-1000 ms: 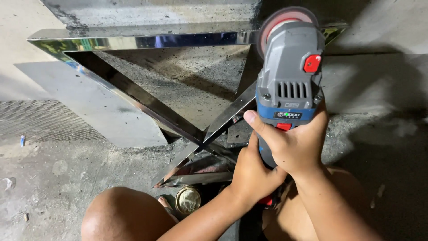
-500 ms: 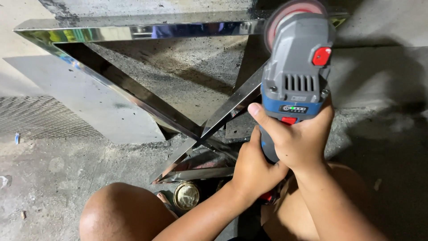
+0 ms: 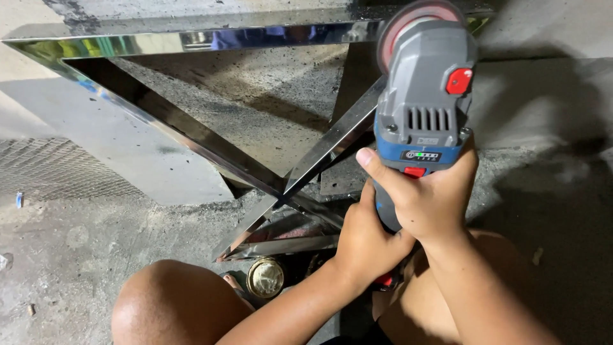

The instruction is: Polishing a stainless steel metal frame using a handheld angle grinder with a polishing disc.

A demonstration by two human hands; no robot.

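Observation:
I hold a grey and blue angle grinder [image 3: 424,102] with both hands. My right hand [image 3: 424,198] wraps its body just below the blue band. Lower down, my left hand [image 3: 367,239] grips the rear of the handle. The grinder's round red-rimmed disc [image 3: 408,22] sits against the top bar of a shiny stainless steel frame [image 3: 191,41]. The frame has crossed diagonal bars [image 3: 255,169] that meet in front of me. A red button [image 3: 458,81] shows on the grinder's side.
My bare knees [image 3: 175,300] flank the work on a rough concrete floor [image 3: 83,243]. A small round tin [image 3: 265,276] lies by the frame's lower end. A flat grey sheet [image 3: 121,147] and a metal mesh [image 3: 51,169] lie at the left.
The grinder and both hands have shifted slightly up and to the right along the frame's top bar. The grip is unchanged.

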